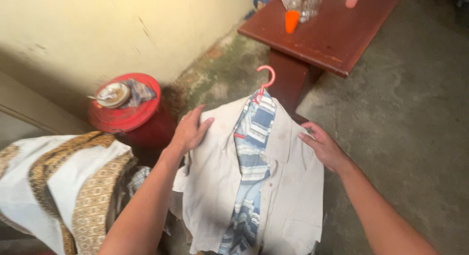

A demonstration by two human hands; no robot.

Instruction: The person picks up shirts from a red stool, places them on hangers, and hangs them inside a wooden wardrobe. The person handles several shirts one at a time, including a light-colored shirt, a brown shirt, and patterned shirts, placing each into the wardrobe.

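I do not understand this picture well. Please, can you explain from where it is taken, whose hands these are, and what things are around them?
The one picture comes from a camera worn on a person's head, looking down, so both bare arms are that person's own. The left hand and right hand rest on the shoulders of a pale shirt that hangs on a pink hanger. A blue striped shirt hangs inside it. To the left is a white and brown patterned cloth and a red container with a metal bowl on its lid. Behind stands a dark red wooden table with an orange cup.
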